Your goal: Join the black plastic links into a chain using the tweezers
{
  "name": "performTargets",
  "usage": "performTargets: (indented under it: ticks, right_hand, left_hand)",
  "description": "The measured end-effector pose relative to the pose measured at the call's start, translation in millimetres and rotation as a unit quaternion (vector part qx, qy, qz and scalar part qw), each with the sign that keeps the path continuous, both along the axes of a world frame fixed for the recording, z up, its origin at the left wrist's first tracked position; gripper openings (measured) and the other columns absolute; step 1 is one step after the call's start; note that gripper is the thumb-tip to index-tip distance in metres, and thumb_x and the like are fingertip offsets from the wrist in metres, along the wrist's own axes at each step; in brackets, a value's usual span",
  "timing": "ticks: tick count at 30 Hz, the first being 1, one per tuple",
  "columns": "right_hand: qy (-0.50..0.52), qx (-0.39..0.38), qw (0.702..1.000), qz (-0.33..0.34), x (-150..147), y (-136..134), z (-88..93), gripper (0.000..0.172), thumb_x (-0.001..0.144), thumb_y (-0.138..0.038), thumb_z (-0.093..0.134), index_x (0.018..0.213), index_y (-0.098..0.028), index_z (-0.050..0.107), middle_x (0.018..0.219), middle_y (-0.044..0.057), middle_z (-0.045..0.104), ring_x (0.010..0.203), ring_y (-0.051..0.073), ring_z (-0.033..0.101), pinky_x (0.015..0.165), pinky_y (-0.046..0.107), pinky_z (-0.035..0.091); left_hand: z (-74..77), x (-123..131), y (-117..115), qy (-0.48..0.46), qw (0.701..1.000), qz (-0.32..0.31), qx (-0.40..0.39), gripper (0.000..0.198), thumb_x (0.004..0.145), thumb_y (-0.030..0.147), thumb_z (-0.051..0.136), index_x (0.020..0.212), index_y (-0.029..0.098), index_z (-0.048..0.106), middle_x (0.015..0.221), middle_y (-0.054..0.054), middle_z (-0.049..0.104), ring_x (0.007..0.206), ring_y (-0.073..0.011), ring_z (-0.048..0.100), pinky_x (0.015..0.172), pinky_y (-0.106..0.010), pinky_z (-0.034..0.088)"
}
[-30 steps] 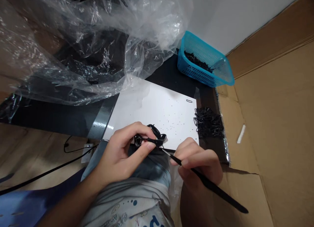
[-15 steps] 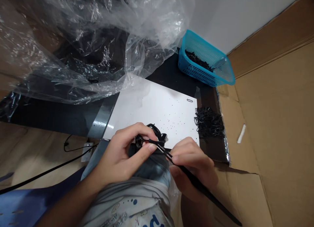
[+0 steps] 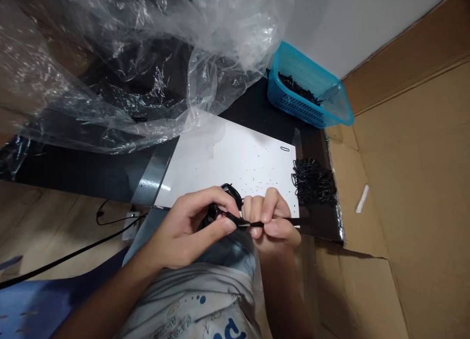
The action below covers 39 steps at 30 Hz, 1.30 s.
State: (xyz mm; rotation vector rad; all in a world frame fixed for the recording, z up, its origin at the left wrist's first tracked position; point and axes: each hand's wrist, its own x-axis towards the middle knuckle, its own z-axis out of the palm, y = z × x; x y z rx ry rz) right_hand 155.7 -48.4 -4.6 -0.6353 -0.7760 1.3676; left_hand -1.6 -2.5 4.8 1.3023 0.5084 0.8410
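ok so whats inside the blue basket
The blue plastic basket holds a heap of small black pieces; its near wall hides the heap's lower part and the floor.

There goes the right hand (image 3: 273,221)! A moment ago it sat low by the person's lap, with the slim black tool (image 3: 282,223) slanting down toward the cardboard. Now it has swung up over the white board (image 3: 235,158), fingers (image 3: 270,207) bunched upright on the shaft. The tool has come round with it and lies almost level, its far end poking right, past the board's edge, just below the heap of black loops (image 3: 314,182). The gap has closed too: those fingers now sit just beside the left hand's (image 3: 187,226) thumb, at the small black coil (image 3: 215,213). And the view has shifted, with the blue basket (image 3: 293,101) riding slightly higher.
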Motion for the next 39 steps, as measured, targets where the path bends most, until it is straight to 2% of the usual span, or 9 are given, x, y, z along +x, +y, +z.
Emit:
performTargets:
  ticks: [7,11,15,20,23,27,32,34,39]
  right_hand:
    - [0.032,-0.032,0.998,0.052,-2.1,1.2,-0.1,0.004,0.066,-0.022,0.06,0.068,-0.024,0.057,0.045,-0.005,0.05,0.047,0.013,0.037,0.05,0.025,0.03]
    - [0.006,0.001,0.998,0.068,-7.5,0.6,1.8,0.02,0.069,-0.028,0.064,0.061,-0.023,0.045,0.042,-0.007,0.043,0.042,0.012,0.035,0.049,0.025,0.034]
    - [-0.047,0.052,0.997,0.025,-1.2,-0.9,5.9,0.024,0.072,-0.028,0.062,0.063,-0.023,0.04,0.042,-0.008,0.035,0.04,0.011,0.033,0.04,0.022,0.03]
    - [-0.17,0.072,0.979,-0.085,18.9,-7.9,16.0,0.013,0.075,-0.024,0.06,0.069,-0.023,0.048,0.046,-0.006,0.044,0.043,0.011,0.037,0.04,0.022,0.03]
    - [-0.301,0.12,0.93,-0.174,27.4,-13.4,17.0,0.006,0.077,-0.016,0.058,0.077,-0.021,0.056,0.057,-0.003,0.055,0.051,0.012,0.046,0.046,0.025,0.036]
    - [-0.516,0.161,0.796,-0.274,36.5,-15.4,8.2,0.019,0.074,-0.006,0.059,0.086,-0.021,0.059,0.071,0.0,0.059,0.067,0.015,0.056,0.059,0.03,0.045]
    - [-0.691,0.054,0.694,-0.194,47.7,-18.6,-2.4,0.009,0.077,-0.012,0.059,0.079,-0.021,0.058,0.069,-0.001,0.057,0.065,0.015,0.056,0.059,0.029,0.046]
    - [-0.666,0.045,0.716,-0.203,46.4,-24.0,-4.5,0.009,0.078,-0.013,0.059,0.081,-0.021,0.059,0.07,-0.001,0.059,0.065,0.015,0.057,0.059,0.028,0.047]
    - [-0.456,0.062,0.846,-0.269,22.3,-25.5,-5.2,0.02,0.084,-0.017,0.052,0.102,-0.024,0.059,0.072,-0.002,0.061,0.063,0.013,0.058,0.058,0.027,0.047]
  left_hand:
    - [-1.1,1.5,0.5,-0.036,0.998,-0.038,-0.021,0.004,0.088,0.017,0.059,0.087,0.019,0.062,0.078,0.002,0.056,0.068,-0.0076,0.048,0.061,-0.018,0.036]
    - [-1.3,2.5,1.5,-0.032,0.999,-0.032,-0.031,0.002,0.087,0.017,0.06,0.087,0.018,0.062,0.076,0.001,0.055,0.066,-0.009,0.048,0.06,-0.02,0.037]
    - [0.7,1.1,2.5,-0.005,1.0,-0.013,-0.022,0.004,0.087,0.02,0.061,0.084,0.017,0.062,0.078,-0.001,0.057,0.069,-0.0116,0.051,0.062,-0.022,0.039]
    - [3.0,0.1,2.2,0.021,1.0,0.016,0.01,0.004,0.086,0.019,0.061,0.083,0.017,0.061,0.078,-0.003,0.059,0.069,-0.0121,0.053,0.061,-0.022,0.04]
    - [3.6,0.1,1.3,0.032,0.998,0.034,0.034,0.004,0.085,0.014,0.06,0.083,0.018,0.061,0.077,-0.001,0.059,0.066,-0.0104,0.051,0.06,-0.021,0.039]
    - [0.5,-2.2,1.7,0.041,0.995,0.058,0.064,0.008,0.085,0.011,0.06,0.087,0.019,0.061,0.078,0.0,0.059,0.066,-0.0097,0.051,0.06,-0.02,0.038]
    - [-5.6,-7.2,3.8,0.056,0.989,0.094,0.1,0.012,0.085,0.011,0.061,0.092,0.02,0.061,0.08,-0.001,0.059,0.072,-0.0118,0.053,0.065,-0.022,0.041]
    - [-5.4,-7.0,3.5,0.067,0.987,0.095,0.114,0.011,0.085,0.012,0.061,0.093,0.02,0.061,0.079,-0.001,0.059,0.072,-0.0129,0.054,0.065,-0.023,0.041]
    - [0.6,1.2,1.6,0.103,0.983,0.066,0.14,0.011,0.084,0.013,0.061,0.092,0.021,0.06,0.082,0.0,0.062,0.075,-0.0134,0.057,0.069,-0.024,0.043]
